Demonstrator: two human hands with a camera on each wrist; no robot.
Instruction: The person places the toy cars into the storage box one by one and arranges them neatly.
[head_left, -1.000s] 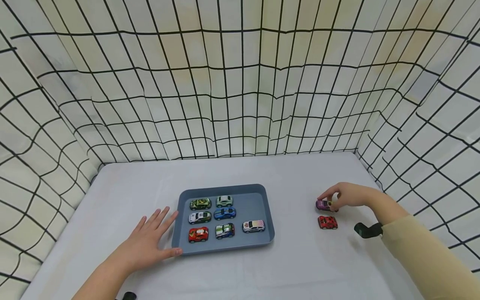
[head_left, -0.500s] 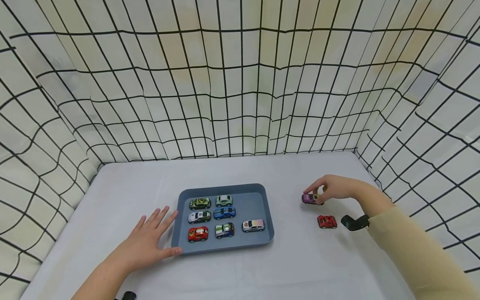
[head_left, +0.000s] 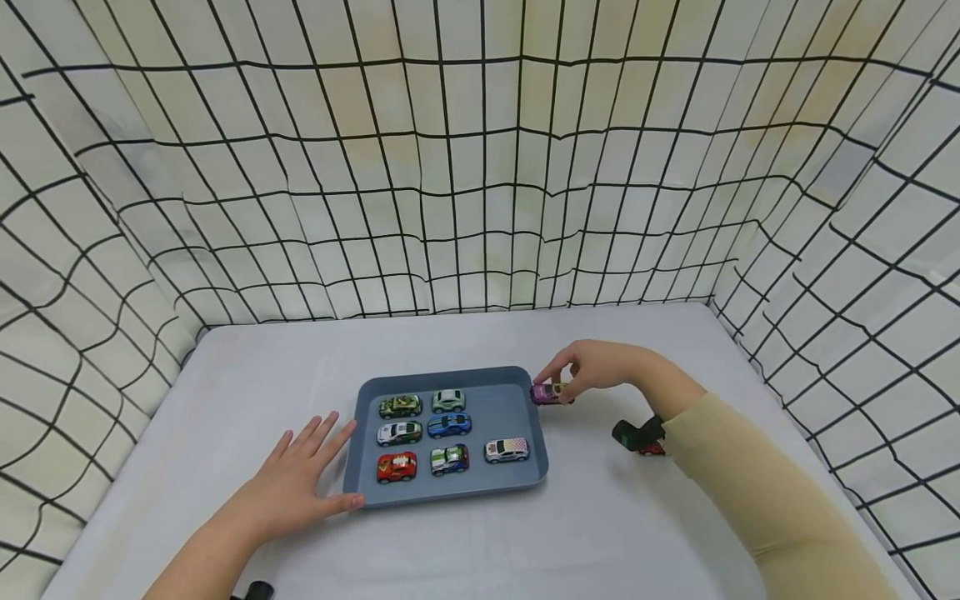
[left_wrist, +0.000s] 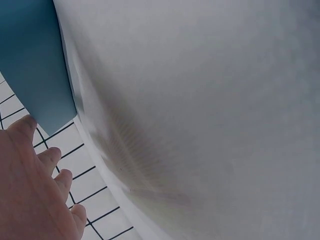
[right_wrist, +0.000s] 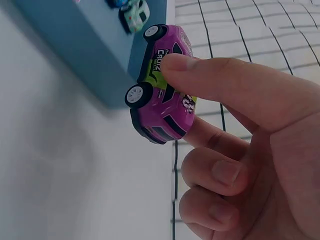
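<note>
A purple toy car (right_wrist: 167, 107) with a lime-green patch is pinched between the thumb and fingers of my right hand (head_left: 603, 365). In the head view that car overlaps the right rim of the blue-grey tray (head_left: 536, 467), near its back corner. My left hand (head_left: 303, 483) lies with spread, straight fingers beside the tray's left side, its thumb at the front left corner. Inside the tray stand several toy cars: a camouflage one (head_left: 401, 407), a pale green one (head_left: 448, 401), a blue one (head_left: 449, 425), a red one (head_left: 396, 467) and a white-and-pink one (head_left: 507, 451) among them.
A red toy car (head_left: 652, 448) on the white table (head_left: 465, 550) is mostly hidden behind the black wrist camera (head_left: 633, 433). White walls with a black grid (head_left: 480, 208) enclose the table at the back and both sides.
My right hand has carried the purple car leftward from beside the red car to the tray's right rim. The wrist camera now covers much of the red car. My left hand stays put.
</note>
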